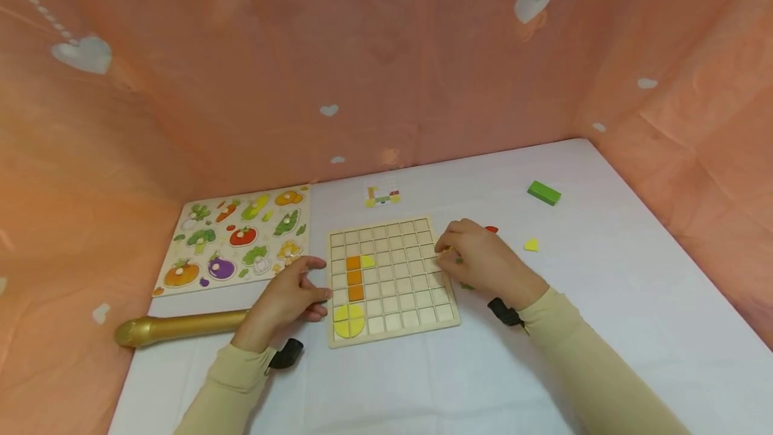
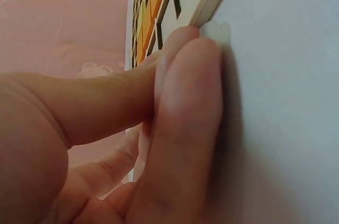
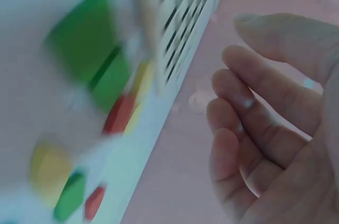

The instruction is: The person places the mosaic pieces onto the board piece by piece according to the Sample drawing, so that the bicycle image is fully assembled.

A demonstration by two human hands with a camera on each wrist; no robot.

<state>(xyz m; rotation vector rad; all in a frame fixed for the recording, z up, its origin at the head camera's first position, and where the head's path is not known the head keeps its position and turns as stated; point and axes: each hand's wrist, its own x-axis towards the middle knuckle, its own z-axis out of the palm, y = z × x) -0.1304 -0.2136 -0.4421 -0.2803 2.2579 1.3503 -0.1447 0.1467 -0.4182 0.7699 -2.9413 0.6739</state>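
A wooden grid board (image 1: 398, 274) lies on the white table. On its left part sit a column of orange squares (image 1: 354, 278), a yellow piece (image 1: 368, 261) beside the top one, and yellow quarter-round pieces (image 1: 341, 329) forming a circle. My left hand (image 1: 284, 297) is at the board's left edge, its fingertips right at the rim with thumb and forefinger apart. Over the right edge hovers my right hand (image 1: 483, 257); the right wrist view shows its fingers loosely curved, thumb apart, nothing between them. Below it lie green pieces (image 3: 87, 38) and a red piece (image 3: 119, 113), partly hidden in the head view.
A vegetable puzzle board (image 1: 268, 237) lies at the back left, with a gold stick (image 1: 187, 325) in front. Behind the grid is a small pattern card (image 1: 383, 195). To the right are a green block (image 1: 543, 192), a yellow piece (image 1: 531, 245) and a red piece (image 1: 492, 229). Curtains (image 1: 386, 52) surround the table.
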